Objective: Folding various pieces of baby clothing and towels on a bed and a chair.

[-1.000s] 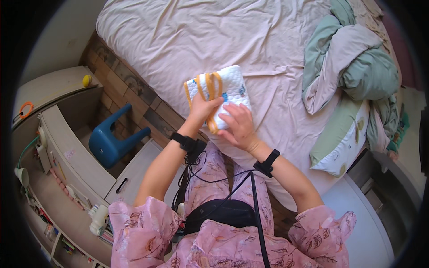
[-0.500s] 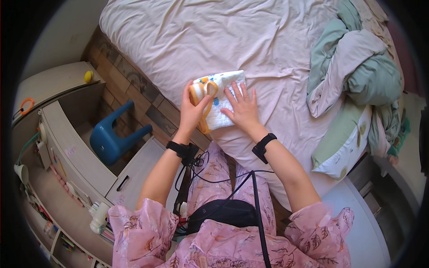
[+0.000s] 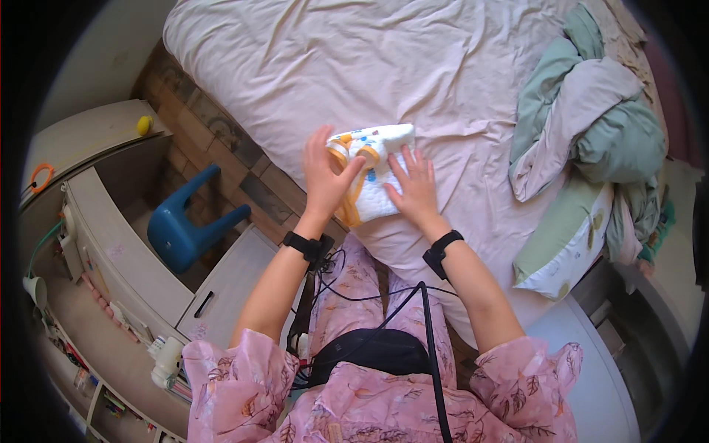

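A white quilted pad [image 3: 384,199] with yellow-orange edging and small coloured prints lies folded over on the bed, close to its near left edge. Its left side is turned up into a loose curl of trim. My left hand [image 3: 323,181] curves round that curled side, thumb on top at the orange trim and fingers along the outer edge. Part of the trim is hidden behind this hand. On the pad's right part rests my right hand [image 3: 415,188], laid flat with its fingers apart, holding nothing.
Pale pink wrinkled sheet [image 3: 354,59] covers the bed. A green and pink quilt [image 3: 620,140] and a pillow [image 3: 565,244] lie at the right. A blue stool [image 3: 185,229] and a cluttered desk [image 3: 118,266] stand at the left. Black cables [image 3: 391,295] hang before my lap.
Both hands and the pad appear slightly farther right. My left hand's fingers are raised more at the curled side. My right hand stays flat on the pad, nearer its right edge.
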Demonstrator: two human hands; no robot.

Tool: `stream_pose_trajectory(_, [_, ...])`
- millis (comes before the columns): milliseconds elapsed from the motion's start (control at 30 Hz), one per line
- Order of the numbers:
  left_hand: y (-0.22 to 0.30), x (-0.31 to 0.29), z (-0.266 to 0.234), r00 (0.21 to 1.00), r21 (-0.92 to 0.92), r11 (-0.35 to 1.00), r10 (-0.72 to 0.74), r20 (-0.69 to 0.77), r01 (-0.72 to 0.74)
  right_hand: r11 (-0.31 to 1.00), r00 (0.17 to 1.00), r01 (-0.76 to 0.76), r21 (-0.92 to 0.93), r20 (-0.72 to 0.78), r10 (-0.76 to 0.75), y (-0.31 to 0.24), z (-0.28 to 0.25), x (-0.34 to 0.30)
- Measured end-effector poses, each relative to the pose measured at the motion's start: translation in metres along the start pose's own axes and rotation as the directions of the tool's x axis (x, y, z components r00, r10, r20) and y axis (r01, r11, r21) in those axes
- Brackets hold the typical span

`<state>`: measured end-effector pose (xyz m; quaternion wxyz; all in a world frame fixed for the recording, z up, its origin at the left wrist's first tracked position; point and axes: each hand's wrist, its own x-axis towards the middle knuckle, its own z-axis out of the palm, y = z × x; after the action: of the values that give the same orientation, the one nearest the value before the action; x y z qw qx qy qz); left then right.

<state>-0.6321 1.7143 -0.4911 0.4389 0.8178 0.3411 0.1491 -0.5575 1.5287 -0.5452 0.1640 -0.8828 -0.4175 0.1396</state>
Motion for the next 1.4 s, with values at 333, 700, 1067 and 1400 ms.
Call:
stream_pose_trajectory(333, [-0.030, 0.001, 0.022, 0.836, 0.480, 0.705, 0.312, 0.451, -0.522, 0.989, 1.000, 0.026, 0.145, 0.010, -0.028, 0.016, 0.000, -0.001])
stream_pose_trajectory(700, [-0.028, 0.070, 0.017, 0.792, 0.170, 0.985, -0.135, 0.596, 0.041, 0.952, 0.993, -0.095, 0.291, -0.044, 0.112, 0.014, -0.009, -0.002])
stream_pose_trajectory(1067, [0.028, -0.046, -0.051, 0.847, 0.033, 0.992, -0.122, 0.518, 0.123, 0.782, 0.938, -0.330, 0.528, 0.278, 0.208, 0.020, -0.045, -0.064])
stream_pose_trajectory(1400, [0.036, -0.306, -0.184, 0.981, 0.292, 0.940, -0.191, 0.014, 0.179, 0.705, 0.745, -0.579, 0.409, 0.617, 0.254, 0.034, -0.079, -0.155])
